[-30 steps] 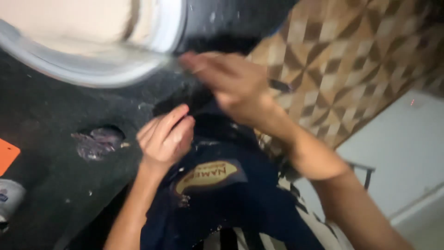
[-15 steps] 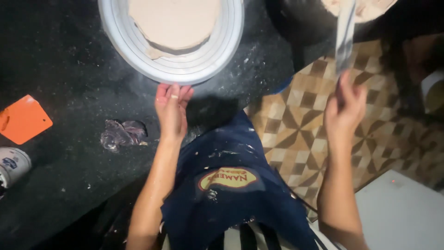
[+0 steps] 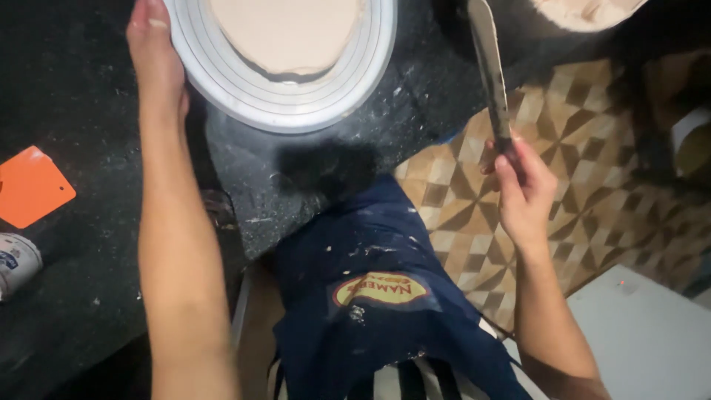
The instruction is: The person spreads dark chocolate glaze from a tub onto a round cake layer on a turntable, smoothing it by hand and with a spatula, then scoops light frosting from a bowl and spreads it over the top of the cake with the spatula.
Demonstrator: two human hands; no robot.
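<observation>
- Fingers point(image 3: 518, 174) of my right hand point(image 3: 527, 198) are curled tight around the dark handle of a long knife point(image 3: 490, 70); thumb and forefinger pinch it just where the blade begins.
- I see the knife standing nearly upright in the head view, its long axis running from the handle at lower right up to a rounded tip at the top edge, leaning slightly left. The tip points away from me, toward the far part of the worktop point(image 3: 81, 111). The blade is smeared with pale dough or flour.
- My left hand point(image 3: 154, 55) lies flat on the left rim of a round pale metal pan point(image 3: 296, 111), fingers together and stretched out along the rim, touching it. I cannot tell whether the fingertips hook over the edge, since they run out of the picture.
- A flat sheet of pale dough point(image 3: 289, 33) lies inside the pan, which sits on the dark speckled worktop, dusted with flour.
- The knife is held in the air to the right of the pan, apart from it, over the edge of the worktop and the patterned tile floor point(image 3: 592, 148).
- An orange plastic scraper point(image 3: 31, 185) lies on the worktop at far left, with a small tin point(image 3: 15, 263) just below it.
- My blue apron point(image 3: 378, 296) fills the lower middle.
</observation>
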